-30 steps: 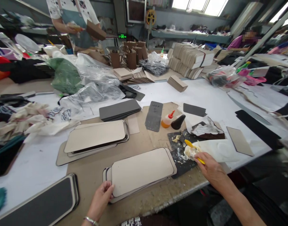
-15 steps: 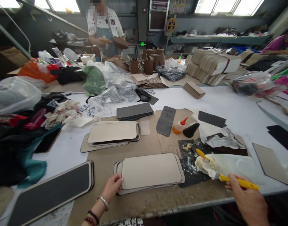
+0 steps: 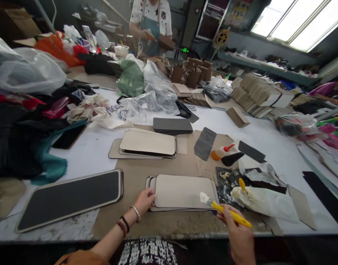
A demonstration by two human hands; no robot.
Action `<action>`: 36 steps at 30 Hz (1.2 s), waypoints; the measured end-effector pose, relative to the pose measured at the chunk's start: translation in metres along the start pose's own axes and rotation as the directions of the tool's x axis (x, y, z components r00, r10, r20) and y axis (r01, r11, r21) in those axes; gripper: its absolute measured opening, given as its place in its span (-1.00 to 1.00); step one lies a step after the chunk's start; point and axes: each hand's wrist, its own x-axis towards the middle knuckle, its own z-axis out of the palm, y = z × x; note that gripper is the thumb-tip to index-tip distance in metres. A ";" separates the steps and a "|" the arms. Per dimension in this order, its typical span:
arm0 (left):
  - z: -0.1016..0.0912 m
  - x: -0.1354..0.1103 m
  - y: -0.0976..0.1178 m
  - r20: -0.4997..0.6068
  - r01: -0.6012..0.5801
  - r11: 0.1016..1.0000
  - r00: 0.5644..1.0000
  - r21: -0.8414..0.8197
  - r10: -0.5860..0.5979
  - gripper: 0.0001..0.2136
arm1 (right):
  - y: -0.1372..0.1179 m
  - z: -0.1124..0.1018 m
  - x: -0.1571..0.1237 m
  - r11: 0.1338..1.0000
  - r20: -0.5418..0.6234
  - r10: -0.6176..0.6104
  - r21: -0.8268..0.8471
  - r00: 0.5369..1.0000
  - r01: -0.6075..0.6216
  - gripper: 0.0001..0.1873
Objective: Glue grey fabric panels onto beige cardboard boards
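My left hand (image 3: 144,201), with a bracelet and beads on its wrist, pinches the left edge of the top beige board (image 3: 182,189) on a stack of rounded boards. In my right hand (image 3: 238,230) is a yellow-handled brush (image 3: 231,214). White paste coats its bristles, which are over the right part of that board. Right of the stack, a whitish plastic container (image 3: 276,202) lies on its side with cream paste at its mouth and a yellow tool (image 3: 242,184) stuck there. Beneath its left end is a paste-spotted dark sheet (image 3: 222,180).
Another beige stack (image 3: 148,141) lies behind, and a long dark-faced panel (image 3: 72,198) is at left. A red-tipped bottle (image 3: 221,151) sits beyond the dark sheet. Bags and fabric crowd the left side. Across the table a person (image 3: 151,29) handles a brown piece.
The brush has moved left from the paste container to over the top board, carried by my right hand. My left hand stays at the board's edge. The camera view has tilted and shifted.
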 end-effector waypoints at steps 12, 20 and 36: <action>0.001 0.004 -0.006 -0.016 -0.004 1.000 1.000 -0.017 0.003 -0.87 | -0.043 0.133 -0.036 0.984 0.390 -0.133 0.159 0.911 0.076 -0.65; 0.002 -0.001 -0.002 -0.042 -0.015 0.999 0.999 0.031 0.017 -0.91 | 0.000 0.073 0.009 0.992 0.166 -0.106 -0.057 0.981 0.116 -0.58; 0.001 -0.008 -0.009 -0.034 -0.006 1.000 0.999 0.009 0.006 -0.91 | -0.008 0.045 0.015 0.992 0.146 -0.035 -0.117 0.989 0.053 -0.58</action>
